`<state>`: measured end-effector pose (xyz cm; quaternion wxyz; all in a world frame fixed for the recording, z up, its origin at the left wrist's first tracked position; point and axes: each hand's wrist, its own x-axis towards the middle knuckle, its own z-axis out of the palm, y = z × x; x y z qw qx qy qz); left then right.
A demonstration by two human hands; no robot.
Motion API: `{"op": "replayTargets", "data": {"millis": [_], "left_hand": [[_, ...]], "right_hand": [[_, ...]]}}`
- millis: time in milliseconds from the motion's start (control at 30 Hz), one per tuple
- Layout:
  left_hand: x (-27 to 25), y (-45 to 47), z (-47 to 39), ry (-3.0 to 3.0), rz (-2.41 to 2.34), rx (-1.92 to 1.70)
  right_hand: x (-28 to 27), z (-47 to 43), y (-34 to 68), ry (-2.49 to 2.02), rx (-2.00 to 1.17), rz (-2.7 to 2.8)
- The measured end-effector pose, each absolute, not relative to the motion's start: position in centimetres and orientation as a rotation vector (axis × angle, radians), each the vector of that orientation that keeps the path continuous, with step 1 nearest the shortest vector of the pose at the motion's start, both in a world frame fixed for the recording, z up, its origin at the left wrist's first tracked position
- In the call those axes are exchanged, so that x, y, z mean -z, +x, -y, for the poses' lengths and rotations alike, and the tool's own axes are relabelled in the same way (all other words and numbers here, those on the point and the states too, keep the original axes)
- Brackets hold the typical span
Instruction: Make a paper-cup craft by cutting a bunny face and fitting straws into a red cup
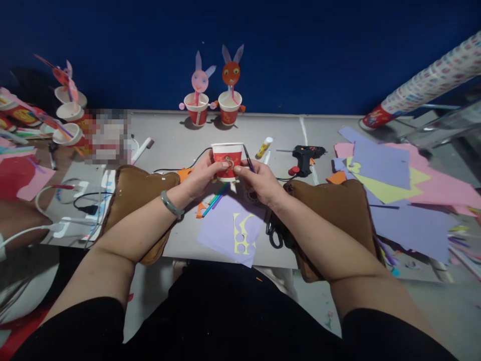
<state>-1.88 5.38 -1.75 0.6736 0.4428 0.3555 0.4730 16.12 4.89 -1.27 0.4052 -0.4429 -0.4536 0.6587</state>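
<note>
Upright between my two hands is a red and white paper cup [228,156], raised above the table. My left hand [206,173] grips its left side, thumb across the front. My right hand [260,179] closes on the right side, its thumb on the cup, and a dark pen [248,158] also sticks up from its fingers. Below the cup lie blue and green sticks [217,199] and a lilac sheet [221,228] bearing a yellow paper with cut-out holes [240,240]. A glue stick [264,147] and a black glue gun [306,158] lie right of the cup.
Two cups with rabbit-head figures [197,108] stand at the back by the blue wall. Brown cushions [139,190] lie under both forearms. Coloured paper [379,160] and a long stack of cups [424,82] are on the right. Cables and a power strip [103,205] are on the left.
</note>
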Motion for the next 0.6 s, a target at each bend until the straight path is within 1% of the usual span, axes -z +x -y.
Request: {"op": "replayTargets", "data": {"millis": [200,300,467,600], "left_hand": [[2.3,-2.1,-5.4,1.037,-0.876,-1.173],[2.6,-2.1,-5.5,1.038,-0.908,-1.272],[2.6,-2.0,-5.3,1.1,-0.902,-1.354],[2.3,-2.1,-5.0,1.208,-0.87,-1.347]], "right_hand": [[1.5,-4.8,16.1,-1.136,-1.571,1.225],[1.5,-4.4,16.2,-1.15,-1.425,1.273],[0.7,-2.8,16.3,-1.068,-1.144,1.549],[0.2,-2.2,16.0,-1.0,-1.107,1.663]]}}
